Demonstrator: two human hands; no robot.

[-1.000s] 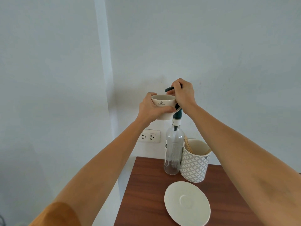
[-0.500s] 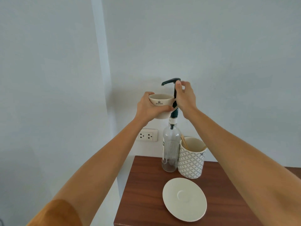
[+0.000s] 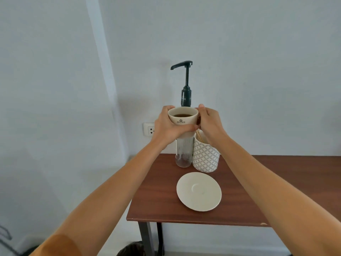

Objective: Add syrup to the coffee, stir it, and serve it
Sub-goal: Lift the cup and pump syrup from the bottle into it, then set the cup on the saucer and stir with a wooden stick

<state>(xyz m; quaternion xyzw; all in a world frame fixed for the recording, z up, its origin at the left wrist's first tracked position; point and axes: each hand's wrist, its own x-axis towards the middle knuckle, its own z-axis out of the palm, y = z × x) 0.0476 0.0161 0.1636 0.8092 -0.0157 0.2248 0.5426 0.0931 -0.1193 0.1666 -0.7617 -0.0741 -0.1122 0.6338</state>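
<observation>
A white cup (image 3: 182, 119) with a small dark crest holds dark coffee and hangs in the air in front of the syrup bottle. My left hand (image 3: 167, 126) wraps its left side and underside. My right hand (image 3: 209, 124) grips its right side, hiding the handle. Behind the cup stands the clear glass syrup bottle (image 3: 183, 154), nearly empty, with its black pump (image 3: 185, 80) fully raised and its spout pointing left. A white saucer (image 3: 199, 191) lies bare on the brown table (image 3: 258, 191), below and nearer than the cup.
A white patterned holder (image 3: 205, 157) with wooden stir sticks (image 3: 200, 137) stands right of the bottle. A wall socket (image 3: 149, 129) sits left of my hands. The table's left edge is near the bottle; a dark bin (image 3: 132, 249) is on the floor below.
My right hand left the pump head, which rose back up, and took hold of the cup. The cup came down from under the spout toward me.
</observation>
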